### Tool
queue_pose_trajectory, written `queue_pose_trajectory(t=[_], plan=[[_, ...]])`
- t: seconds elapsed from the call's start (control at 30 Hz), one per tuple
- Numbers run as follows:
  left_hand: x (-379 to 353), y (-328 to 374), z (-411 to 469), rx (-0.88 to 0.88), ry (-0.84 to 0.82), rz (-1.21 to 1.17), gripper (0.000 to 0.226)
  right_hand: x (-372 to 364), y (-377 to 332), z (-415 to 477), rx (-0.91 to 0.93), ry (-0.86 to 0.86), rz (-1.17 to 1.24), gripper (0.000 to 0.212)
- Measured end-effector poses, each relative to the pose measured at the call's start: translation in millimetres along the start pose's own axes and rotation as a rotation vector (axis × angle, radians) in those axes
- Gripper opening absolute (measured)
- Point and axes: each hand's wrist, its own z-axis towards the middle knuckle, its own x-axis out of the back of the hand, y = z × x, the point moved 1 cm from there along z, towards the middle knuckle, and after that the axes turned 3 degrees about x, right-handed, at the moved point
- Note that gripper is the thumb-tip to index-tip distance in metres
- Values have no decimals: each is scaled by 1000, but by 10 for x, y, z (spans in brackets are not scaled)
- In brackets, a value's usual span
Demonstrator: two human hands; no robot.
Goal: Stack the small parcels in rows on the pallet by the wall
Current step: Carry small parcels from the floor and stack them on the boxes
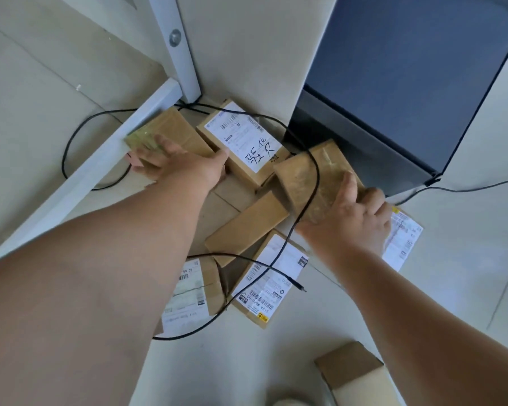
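Several small brown cardboard parcels lie on the floor by the wall. My left hand (180,162) rests flat, fingers spread, on a taped brown parcel (170,127) at the far left, against a white frame bar. My right hand (349,218) grips a tape-wrapped parcel (308,174) at the right, tilted up. Between them stands a parcel with a handwritten white label (244,142). A plain long parcel (247,227) lies in the middle, and two labelled parcels (272,282) (191,291) lie nearer me. No pallet is recognisable.
A black cable (314,183) loops over the parcels, its plug end (301,287) lying free. A dark blue cabinet (393,92) stands at the back right, a white metal frame (100,162) at the left. Another open box (352,370) sits near my feet. A labelled parcel (405,238) lies under my right hand.
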Motion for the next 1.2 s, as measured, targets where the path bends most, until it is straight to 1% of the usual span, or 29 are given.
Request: queue_pose_trajectory(t=[0.1, 0.23, 0.37, 0.47, 0.6, 0.7, 0.83, 1.03, 1.2], plan=[[-26, 40, 9, 27, -20, -19, 128, -100, -33, 30, -6, -3, 16, 116], [44, -63, -51, 5, -10, -68, 123, -86, -2, -28, -12, -26, -17, 117], [285, -377, -269, -73, 30, -53, 121, 175, 94, -256, -54, -53, -65, 112], [604, -619, -595, -109, 33, -32, 122, 555, 207, -552, -102, -58, -139, 111], [1204, -753, -1317, -184, -9, -26, 118, 1298, 275, -1020, -143, -73, -152, 112], [1742, -697, -1959, -245, -34, -13, 117, 1918, 200, -1417, -152, -65, -73, 109], [2544, -632, -2811, -409, -51, 20, 117, 2794, 47, -1976, -106, -84, 27, 104], [3927, -666, -3914, -528, 68, 66, 119, 4176, -66, -2776, -41, -77, 157, 104], [5032, -752, -4762, -610, 182, 24, 122, 5290, -100, -3424, 19, -43, 289, 110]])
